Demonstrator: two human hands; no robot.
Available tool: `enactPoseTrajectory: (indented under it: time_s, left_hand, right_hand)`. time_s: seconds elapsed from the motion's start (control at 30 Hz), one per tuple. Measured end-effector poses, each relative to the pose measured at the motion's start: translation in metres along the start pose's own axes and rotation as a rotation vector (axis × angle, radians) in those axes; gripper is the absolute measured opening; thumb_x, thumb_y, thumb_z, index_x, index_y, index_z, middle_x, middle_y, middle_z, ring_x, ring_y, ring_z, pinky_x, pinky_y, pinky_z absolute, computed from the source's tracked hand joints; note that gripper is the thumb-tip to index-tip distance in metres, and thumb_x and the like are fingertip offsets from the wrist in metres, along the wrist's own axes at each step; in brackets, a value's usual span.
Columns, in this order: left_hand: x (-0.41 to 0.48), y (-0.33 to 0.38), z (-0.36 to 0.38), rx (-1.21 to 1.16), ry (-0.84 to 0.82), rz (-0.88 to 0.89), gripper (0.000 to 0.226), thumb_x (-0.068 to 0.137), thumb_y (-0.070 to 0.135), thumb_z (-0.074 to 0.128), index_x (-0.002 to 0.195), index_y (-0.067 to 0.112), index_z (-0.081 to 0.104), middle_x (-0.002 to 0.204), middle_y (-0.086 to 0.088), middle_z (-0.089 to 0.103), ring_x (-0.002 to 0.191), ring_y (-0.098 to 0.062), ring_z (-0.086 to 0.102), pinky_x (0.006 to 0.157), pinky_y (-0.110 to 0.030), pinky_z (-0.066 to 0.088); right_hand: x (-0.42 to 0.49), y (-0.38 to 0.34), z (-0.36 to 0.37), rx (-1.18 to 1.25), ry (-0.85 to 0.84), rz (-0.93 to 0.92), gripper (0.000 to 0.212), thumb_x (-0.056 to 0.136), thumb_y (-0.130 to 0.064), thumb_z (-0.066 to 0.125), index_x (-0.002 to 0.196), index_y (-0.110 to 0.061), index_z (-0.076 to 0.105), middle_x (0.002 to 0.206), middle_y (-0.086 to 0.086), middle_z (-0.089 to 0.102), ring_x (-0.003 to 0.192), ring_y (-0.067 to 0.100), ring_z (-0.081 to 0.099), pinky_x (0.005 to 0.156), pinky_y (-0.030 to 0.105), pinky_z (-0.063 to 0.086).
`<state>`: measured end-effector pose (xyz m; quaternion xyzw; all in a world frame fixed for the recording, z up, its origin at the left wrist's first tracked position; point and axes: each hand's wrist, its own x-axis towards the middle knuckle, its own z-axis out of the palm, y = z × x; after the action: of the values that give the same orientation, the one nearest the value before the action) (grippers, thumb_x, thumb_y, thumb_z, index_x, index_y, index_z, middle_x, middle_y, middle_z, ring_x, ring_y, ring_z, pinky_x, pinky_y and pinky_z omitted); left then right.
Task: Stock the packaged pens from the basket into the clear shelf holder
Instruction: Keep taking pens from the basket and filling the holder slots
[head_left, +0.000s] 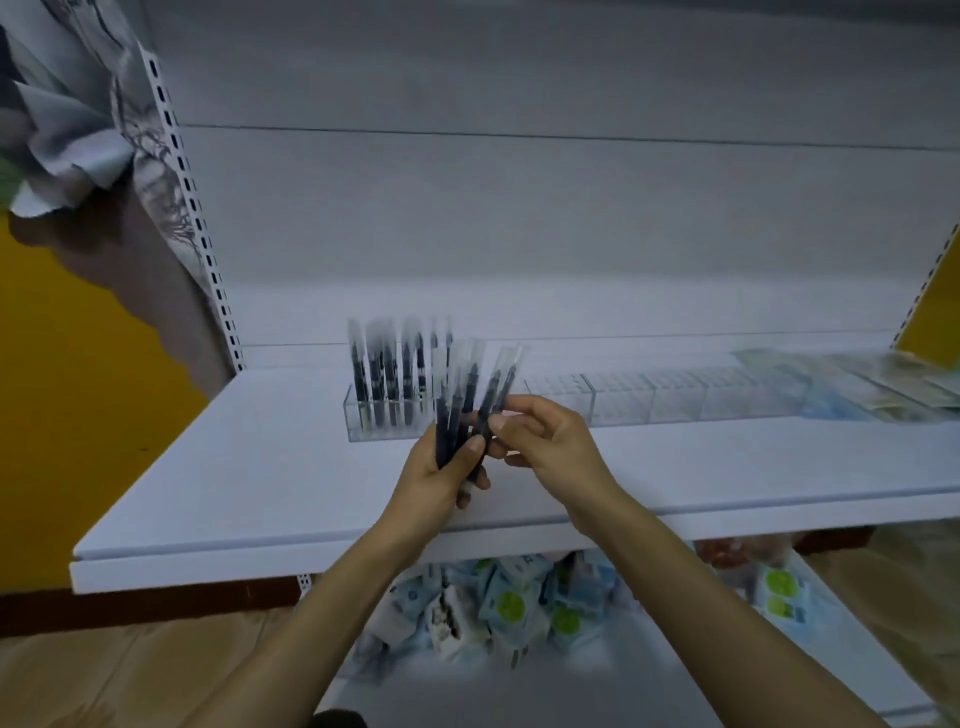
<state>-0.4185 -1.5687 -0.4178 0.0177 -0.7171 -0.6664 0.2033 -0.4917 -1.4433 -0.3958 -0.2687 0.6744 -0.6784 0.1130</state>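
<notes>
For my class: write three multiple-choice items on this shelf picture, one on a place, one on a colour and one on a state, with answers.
1. The stocked pens stand in the clear holder at its: A left end; B middle; C right end.
2. The shelf is: A red; B white; C green.
3. The left hand: A lies flat; B hangs empty; C grips a bunch of packaged pens.
Answers: 1 A, the sections to the right show none. 2 B, its board shows white. 3 C, its fingers curl round the bunch while the right hand pinches one pen of it.
</notes>
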Motion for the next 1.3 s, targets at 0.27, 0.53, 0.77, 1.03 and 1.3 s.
enactPoseTrajectory:
  time_s: [0.27,0.53,0.77,1.03,1.3]
  left_hand:
    - [0.034,-0.016,-0.026,0.082,-0.019,-0.042,0.022,0.099,0.027,0.045,0.116,0.019,0.057,0.101,-0.001,0.071,0.084,-0.015,0.067,0.065,-0.024,0.052]
    - [0.051,-0.029,-0.044,0.092,0.05,-0.015,0.02,0.099,0.024,0.044,0.112,0.021,0.057,0.095,0.001,0.072,0.081,-0.016,0.067,0.068,-0.024,0.054]
    - [0.054,-0.035,-0.056,-0.05,0.145,-0.05,0.019,0.099,0.02,0.043,0.109,0.02,0.059,0.095,-0.005,0.072,0.076,-0.014,0.065,0.068,-0.027,0.052]
    - [0.057,-0.036,-0.056,-0.055,0.142,-0.03,0.019,0.1,0.018,0.042,0.109,0.022,0.059,0.09,0.001,0.073,0.075,-0.012,0.065,0.067,-0.022,0.052]
    - [0.056,-0.034,-0.055,-0.088,0.142,-0.05,0.02,0.1,0.017,0.042,0.107,0.024,0.059,0.088,0.001,0.073,0.073,-0.011,0.065,0.066,-0.021,0.052]
  right_hand:
    - [0.045,0.003,0.013,-0.116,0.002,0.0,0.011,0.094,-0.01,0.057,0.093,-0.001,0.063,0.077,0.007,0.068,0.065,0.01,0.064,0.062,0.018,0.051]
    - [0.112,-0.031,0.01,0.001,0.127,-0.003,0.014,0.099,-0.025,0.048,0.099,-0.012,0.054,0.084,0.001,0.07,0.071,0.013,0.067,0.071,0.026,0.052]
    - [0.146,0.007,0.032,-0.066,0.085,-0.005,0.014,0.1,-0.022,0.048,0.103,-0.01,0.055,0.08,0.002,0.067,0.072,0.011,0.063,0.074,0.03,0.049]
    - [0.154,0.024,0.022,-0.001,0.074,-0.107,0.015,0.101,-0.012,0.044,0.11,-0.009,0.056,0.084,0.006,0.068,0.079,0.005,0.067,0.083,0.021,0.053]
    - [0.153,0.027,0.02,0.016,0.059,-0.143,0.014,0.099,-0.01,0.047,0.109,-0.009,0.057,0.081,0.006,0.068,0.079,0.006,0.067,0.079,0.018,0.055]
